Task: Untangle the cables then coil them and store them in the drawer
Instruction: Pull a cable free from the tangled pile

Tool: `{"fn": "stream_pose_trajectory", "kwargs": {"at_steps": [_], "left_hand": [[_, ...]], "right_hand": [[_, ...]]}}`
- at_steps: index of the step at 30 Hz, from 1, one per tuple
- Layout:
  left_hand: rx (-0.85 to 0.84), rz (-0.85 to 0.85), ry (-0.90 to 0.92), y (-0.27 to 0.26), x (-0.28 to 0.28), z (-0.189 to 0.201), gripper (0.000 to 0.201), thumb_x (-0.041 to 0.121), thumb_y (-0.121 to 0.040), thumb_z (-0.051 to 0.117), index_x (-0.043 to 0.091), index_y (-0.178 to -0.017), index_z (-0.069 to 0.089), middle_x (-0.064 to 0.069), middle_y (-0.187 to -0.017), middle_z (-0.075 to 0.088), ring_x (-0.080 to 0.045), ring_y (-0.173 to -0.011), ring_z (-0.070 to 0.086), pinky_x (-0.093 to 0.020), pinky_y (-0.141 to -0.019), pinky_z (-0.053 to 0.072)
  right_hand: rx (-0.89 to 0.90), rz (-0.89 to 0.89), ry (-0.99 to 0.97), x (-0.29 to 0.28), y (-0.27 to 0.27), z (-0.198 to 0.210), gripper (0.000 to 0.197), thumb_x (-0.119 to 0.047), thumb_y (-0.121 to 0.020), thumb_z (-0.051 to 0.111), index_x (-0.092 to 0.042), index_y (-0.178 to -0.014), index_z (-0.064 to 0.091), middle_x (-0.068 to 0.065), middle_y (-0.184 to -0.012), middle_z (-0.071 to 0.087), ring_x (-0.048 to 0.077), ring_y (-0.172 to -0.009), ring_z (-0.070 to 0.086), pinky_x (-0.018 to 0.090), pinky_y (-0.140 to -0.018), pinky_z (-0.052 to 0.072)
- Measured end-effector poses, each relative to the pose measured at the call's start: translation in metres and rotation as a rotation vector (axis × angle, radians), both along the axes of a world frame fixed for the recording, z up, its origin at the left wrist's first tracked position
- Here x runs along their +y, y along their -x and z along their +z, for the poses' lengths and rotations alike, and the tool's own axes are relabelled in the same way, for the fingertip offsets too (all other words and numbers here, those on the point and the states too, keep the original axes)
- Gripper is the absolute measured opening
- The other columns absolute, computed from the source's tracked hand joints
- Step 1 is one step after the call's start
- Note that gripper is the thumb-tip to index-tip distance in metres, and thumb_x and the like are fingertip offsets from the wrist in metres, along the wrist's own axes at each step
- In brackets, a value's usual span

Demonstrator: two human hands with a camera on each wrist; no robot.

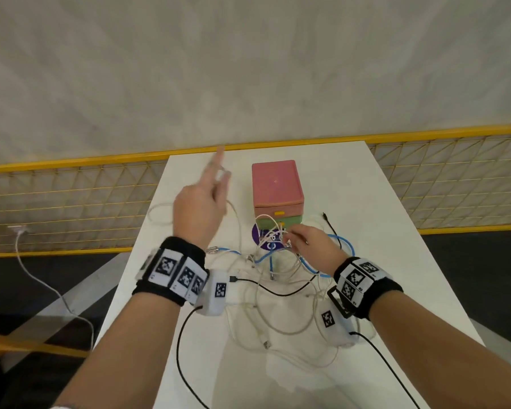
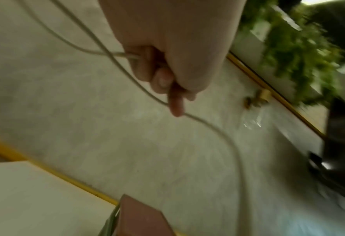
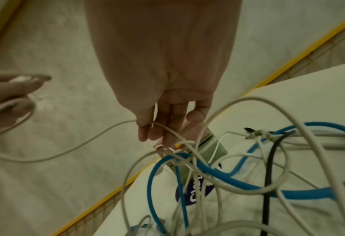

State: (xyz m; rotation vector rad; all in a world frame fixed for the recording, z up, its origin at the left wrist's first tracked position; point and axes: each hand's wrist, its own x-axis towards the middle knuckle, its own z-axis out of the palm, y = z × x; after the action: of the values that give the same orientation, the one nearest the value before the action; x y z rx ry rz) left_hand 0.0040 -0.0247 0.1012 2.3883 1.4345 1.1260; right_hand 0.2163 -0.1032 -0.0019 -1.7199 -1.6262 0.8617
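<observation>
We judge this to be the untangling step, with nothing coiled or stored yet. Our left hand [image 1: 201,208] is raised over the far left part of the table [image 1: 366,202], fingers curled round a white cable [image 2: 218,129] it is drawing out, forefinger pointing away. Our right hand [image 1: 310,243] sits low near the table's middle, fingertips [image 3: 145,135] pinching a strand in the tangle of cables [image 1: 278,276], which sprawls from the centre toward the near edge. The next move, as we read it, calls for the right hand to hold the knot steady while the left feeds its strand back through the loops rather than tugging, since a pull could tighten it. A blue cable [image 3: 224,177] and a black cable [image 1: 278,292] thread through the white ones and stand in the way. The drawer box [image 1: 276,190], pink over green, stands near the far edge, both drawers seemingly closed, with a dark round label [image 1: 261,234] just before it. Another white cable [image 1: 42,281] hangs beyond the left edge.
</observation>
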Motion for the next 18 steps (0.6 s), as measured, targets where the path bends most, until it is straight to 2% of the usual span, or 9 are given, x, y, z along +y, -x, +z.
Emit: {"fn": "stream_pose_trajectory", "kwargs": {"at_steps": [2,3,5,7,9,11,14,16,18], "left_hand": [[0.185,-0.192,0.106,-0.019,-0.022,-0.007,0.052,0.039,-0.099,0.046,0.036,-0.148,0.029,0.003,-0.045,0.05,-0.022,-0.045,0.055,-0.033,-0.053,0.048],[0.229,-0.257,0.27,-0.028,-0.03,-0.012,0.05,0.042,-0.099,0.045,0.035,-0.146,0.033,0.001,-0.045,0.053,-0.02,-0.044,0.055,-0.032,-0.052,0.048],[0.204,-0.328,0.686,-0.041,-0.04,-0.021,0.036,0.048,-0.098,0.044,0.028,-0.127,0.051,-0.007,-0.053,0.065,-0.021,-0.042,0.058,-0.027,-0.051,0.049],[0.155,-0.363,0.889,-0.044,-0.041,-0.023,0.028,0.045,-0.098,0.044,0.021,-0.104,0.057,-0.01,-0.062,0.072,-0.025,-0.042,0.058,-0.023,-0.049,0.048],[0.129,-0.378,0.861,-0.043,-0.035,-0.016,0.025,0.037,-0.099,0.045,0.017,-0.093,0.058,-0.009,-0.066,0.073,-0.027,-0.043,0.059,-0.025,-0.051,0.048],[0.103,-0.375,0.714,-0.04,-0.031,-0.002,0.022,0.032,-0.1,0.046,0.018,-0.089,0.059,-0.007,-0.067,0.073,-0.026,-0.042,0.061,-0.026,-0.051,0.048],[-0.02,-0.327,0.439,-0.037,-0.026,0.018,0.024,0.03,-0.1,0.047,0.025,-0.077,0.053,0.0,-0.067,0.073,-0.022,-0.039,0.06,-0.018,-0.049,0.043],[-0.075,-0.239,0.397,-0.031,-0.018,0.021,0.02,0.029,-0.101,0.044,0.021,-0.086,0.055,0.001,-0.067,0.073,-0.019,-0.038,0.059,-0.018,-0.051,0.043],[-0.047,-0.1,0.403,-0.027,-0.013,0.016,0.023,0.029,-0.102,0.039,0.021,-0.116,0.056,0.0,-0.065,0.072,-0.019,-0.036,0.058,-0.025,-0.056,0.05]], "right_hand": [[-0.016,0.007,-0.055,0.001,0.006,0.007,0.021,-0.026,-0.098,0.043,-0.025,-0.082,0.058,-0.006,-0.065,0.054,0.012,-0.06,0.048,0.036,-0.065,0.044],[-0.024,0.012,-0.091,0.001,0.009,0.012,0.019,-0.023,-0.098,0.044,-0.025,-0.088,0.06,-0.01,-0.064,0.053,0.006,-0.059,0.047,0.027,-0.063,0.041],[-0.018,0.012,-0.169,-0.001,0.014,0.023,0.022,-0.014,-0.097,0.045,-0.021,-0.103,0.064,-0.015,-0.07,0.056,0.0,-0.063,0.053,0.014,-0.061,0.038],[0.014,0.009,-0.228,-0.002,0.014,0.029,0.022,-0.01,-0.096,0.045,-0.016,-0.106,0.064,-0.007,-0.078,0.064,0.002,-0.068,0.057,0.017,-0.064,0.043],[0.053,0.012,-0.249,-0.005,0.013,0.027,0.017,-0.017,-0.097,0.046,-0.02,-0.096,0.062,-0.003,-0.078,0.065,0.012,-0.069,0.058,0.026,-0.067,0.046],[0.029,0.033,-0.2,-0.008,0.008,0.017,0.018,-0.028,-0.098,0.045,-0.034,-0.082,0.051,-0.01,-0.07,0.058,0.012,-0.065,0.053,0.029,-0.068,0.046],[-0.132,0.05,-0.088,-0.011,-0.002,-0.006,0.019,-0.038,-0.096,0.039,-0.032,-0.079,0.045,-0.009,-0.074,0.058,0.019,-0.072,0.056,0.043,-0.077,0.05],[-0.132,0.032,-0.072,-0.01,-0.008,-0.011,0.022,-0.034,-0.098,0.038,-0.033,-0.079,0.049,-0.011,-0.079,0.06,0.017,-0.08,0.059,0.041,-0.083,0.049],[-0.093,0.019,-0.066,-0.008,-0.009,-0.008,0.026,-0.033,-0.099,0.038,-0.036,-0.077,0.052,-0.012,-0.079,0.061,0.014,-0.082,0.06,0.036,-0.084,0.049]]}}
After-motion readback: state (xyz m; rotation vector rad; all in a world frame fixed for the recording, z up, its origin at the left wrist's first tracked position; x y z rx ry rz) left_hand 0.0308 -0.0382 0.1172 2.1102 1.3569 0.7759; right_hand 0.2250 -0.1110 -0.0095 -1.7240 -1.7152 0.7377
